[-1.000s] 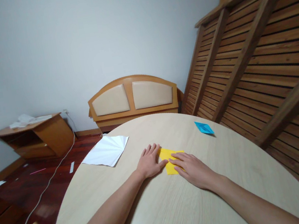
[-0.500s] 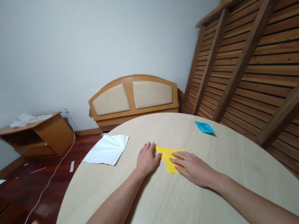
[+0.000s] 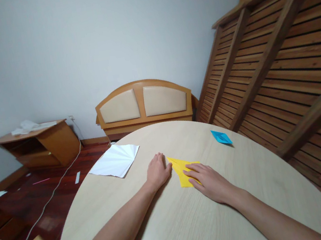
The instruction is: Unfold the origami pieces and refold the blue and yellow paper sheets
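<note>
A folded yellow paper (image 3: 181,170) lies flat on the round light-wood table (image 3: 197,221), its far corner a sharp point. My left hand (image 3: 158,171) rests on the table at the paper's left edge, fingers together, touching its corner. My right hand (image 3: 208,182) lies flat over the paper's right part, fingers pressing it down. Neither hand lifts the paper.
A creased white sheet (image 3: 114,161) lies at the table's far left edge. A small blue folded paper (image 3: 221,137) sits at the far right. Behind the table stand a wooden headboard (image 3: 144,106), a slatted bed frame (image 3: 276,58) and a low wooden cabinet (image 3: 41,147).
The yellow paper has gone from a squarish shape to one with a pointed far corner. My left hand slid a little off the paper to its left edge.
</note>
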`<state>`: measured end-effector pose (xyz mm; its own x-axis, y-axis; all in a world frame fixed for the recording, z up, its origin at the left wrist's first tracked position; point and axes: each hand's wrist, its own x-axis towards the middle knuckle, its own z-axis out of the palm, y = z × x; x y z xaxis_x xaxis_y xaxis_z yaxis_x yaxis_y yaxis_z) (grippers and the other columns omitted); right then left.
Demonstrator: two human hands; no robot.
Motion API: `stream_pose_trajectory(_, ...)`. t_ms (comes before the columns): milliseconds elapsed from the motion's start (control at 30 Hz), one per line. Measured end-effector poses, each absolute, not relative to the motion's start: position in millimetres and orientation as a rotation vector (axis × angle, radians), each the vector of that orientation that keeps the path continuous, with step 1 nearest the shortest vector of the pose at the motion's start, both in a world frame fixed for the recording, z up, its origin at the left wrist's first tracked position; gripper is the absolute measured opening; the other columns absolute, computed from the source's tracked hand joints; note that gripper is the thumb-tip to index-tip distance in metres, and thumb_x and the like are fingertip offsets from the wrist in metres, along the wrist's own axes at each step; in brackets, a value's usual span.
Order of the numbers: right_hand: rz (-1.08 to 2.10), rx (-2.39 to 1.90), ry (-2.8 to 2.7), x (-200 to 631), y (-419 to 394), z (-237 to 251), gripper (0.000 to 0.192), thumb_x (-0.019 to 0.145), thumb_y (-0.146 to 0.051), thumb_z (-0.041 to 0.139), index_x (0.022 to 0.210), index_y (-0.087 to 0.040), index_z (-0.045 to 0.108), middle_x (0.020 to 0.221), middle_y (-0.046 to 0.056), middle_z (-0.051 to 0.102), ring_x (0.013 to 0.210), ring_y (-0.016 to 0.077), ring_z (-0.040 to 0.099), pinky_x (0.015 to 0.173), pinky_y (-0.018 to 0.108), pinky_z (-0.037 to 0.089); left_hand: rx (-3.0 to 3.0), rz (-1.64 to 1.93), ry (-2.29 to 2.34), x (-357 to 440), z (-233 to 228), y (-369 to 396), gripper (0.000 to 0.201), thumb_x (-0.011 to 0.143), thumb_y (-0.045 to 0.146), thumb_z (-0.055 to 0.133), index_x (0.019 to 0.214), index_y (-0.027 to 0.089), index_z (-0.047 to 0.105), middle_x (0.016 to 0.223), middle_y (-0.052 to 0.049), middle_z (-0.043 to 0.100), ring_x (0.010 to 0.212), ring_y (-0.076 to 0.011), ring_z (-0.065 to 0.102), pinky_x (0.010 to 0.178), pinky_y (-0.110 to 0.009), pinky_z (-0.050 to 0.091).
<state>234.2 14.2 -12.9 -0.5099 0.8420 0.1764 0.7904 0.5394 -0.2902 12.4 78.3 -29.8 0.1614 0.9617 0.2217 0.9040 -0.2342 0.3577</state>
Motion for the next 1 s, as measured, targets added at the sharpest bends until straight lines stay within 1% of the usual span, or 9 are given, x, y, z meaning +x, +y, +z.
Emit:
stream_pose_trajectory(100, 0.236, -1.357, -2.49, 233.6, 13.4, -11.6, 0.039, 0.1, -0.034, 0.042, 0.134, -0.026, 0.06, 0.14, 0.008, 0.056, 0.13, 0.0241, 0.048, 0.107, 0.044, 0.039, 2.318, 0.715, 1.787, 11.0, -26.0, 75.0, 0.055, 0.093, 0.033, 0.047, 0.142, 0.01, 0.041, 0.152, -0.017, 0.04, 0.142, -0.0249, 0.037, 0.117, -0.038, 0.031)
stream_pose_trajectory(167, 0.219, -1.346, -2.493, 233.2, 13.1, -10.9, 0.039, 0.1, -0.034, 0.042, 0.134, -0.026, 0.059, 0.14, 0.007, 0.056, 0.13, 0.024, 0.048, 0.107, 0.044, 0.038, 2.465, 0.754, 1.549, 10.2, -19.5, 68.9, 0.053, 0.095, 0.032, 0.043, 0.145, 0.013, 0.04, 0.156, -0.012, 0.034, 0.145, -0.0211, 0.03, 0.119, -0.037, 0.026)
stream_pose_trajectory(233, 0.203, -1.324, -2.497, 232.8, 13.1, -10.6, 0.038, 0.1, -0.033, 0.043, 0.134, -0.026, 0.059, 0.14, 0.007, 0.056, 0.131, 0.024, 0.047, 0.108, 0.045, 0.038, 2.635, 0.621, 1.209, 10.1, -12.1, 61.8, 0.05, 0.098, 0.033, 0.037, 0.147, 0.02, 0.039, 0.159, -0.006, 0.03, 0.148, -0.0191, 0.025, 0.121, -0.039, 0.022)
stream_pose_trajectory(267, 0.198, -1.308, -2.499, 232.6, 13.2, -10.5, 0.038, 0.1, -0.033, 0.043, 0.134, -0.027, 0.058, 0.14, 0.007, 0.056, 0.131, 0.0239, 0.047, 0.108, 0.045, 0.038, 2.684, 0.517, 1.081, 10.3, -8.8, 58.9, 0.05, 0.099, 0.035, 0.036, 0.148, 0.023, 0.038, 0.159, -0.005, 0.03, 0.148, -0.0191, 0.024, 0.121, -0.042, 0.02)
stream_pose_trajectory(367, 0.196, -1.265, -2.503, 232.1, 13.8, -10.9, 0.038, 0.1, -0.033, 0.044, 0.134, -0.027, 0.058, 0.14, 0.007, 0.057, 0.131, 0.0235, 0.047, 0.109, 0.045, 0.038, 2.716, 0.341, 0.937, 11.5, -4.1, 55.3, 0.05, 0.101, 0.036, 0.032, 0.15, 0.025, 0.034, 0.158, -0.004, 0.033, 0.148, -0.0184, 0.024, 0.121, -0.041, 0.019)
stream_pose_trajectory(567, 0.201, -1.24, -2.493, 232.5, 14.0, -12.4, 0.038, 0.1, -0.034, 0.043, 0.134, -0.027, 0.059, 0.139, 0.007, 0.058, 0.133, 0.0234, 0.047, 0.11, 0.045, 0.038, 2.723, 0.312, 0.997, 12.5, -12.4, 60.6, 0.052, 0.103, 0.041, 0.026, 0.151, 0.024, 0.034, 0.158, -0.006, 0.032, 0.148, -0.0227, 0.024, 0.12, -0.044, 0.023)
stream_pose_trajectory(667, 0.207, -1.232, -2.499, 232.5, 13.2, -11.0, 0.038, 0.1, -0.033, 0.045, 0.134, -0.027, 0.059, 0.139, 0.006, 0.058, 0.131, 0.0233, 0.048, 0.11, 0.045, 0.038, 2.715, 0.312, 1.054, 13.0, -16.0, 61.0, 0.051, 0.103, 0.04, 0.025, 0.15, 0.024, 0.036, 0.158, -0.005, 0.031, 0.148, -0.0234, 0.024, 0.119, -0.044, 0.024)
stream_pose_trajectory(800, 0.215, -1.257, -2.505, 232.5, 12.1, -7.7, 0.037, 0.099, -0.032, 0.046, 0.133, -0.027, 0.06, 0.14, 0.006, 0.058, 0.131, 0.0242, 0.049, 0.11, 0.045, 0.038, 2.65, 0.267, 1.227, 13.5, -16.7, 60.9, 0.052, 0.102, 0.039, 0.027, 0.151, 0.023, 0.033, 0.16, -0.005, 0.028, 0.148, -0.0254, 0.021, 0.119, -0.048, 0.022)
stream_pose_trajectory(1000, 0.25, -1.256, -2.51, 234.9, 12.2, -6.1, 0.038, 0.099, -0.033, 0.044, 0.134, -0.027, 0.06, 0.141, 0.005, 0.057, 0.131, 0.0244, 0.048, 0.111, 0.046, 0.037, 2.558, 0.268, 1.437, 11.8, -14.5, 57.0, 0.058, 0.099, 0.046, 0.031, 0.151, 0.019, 0.034, 0.16, -0.007, 0.026, 0.149, -0.0275, 0.019, 0.12, -0.049, 0.02)
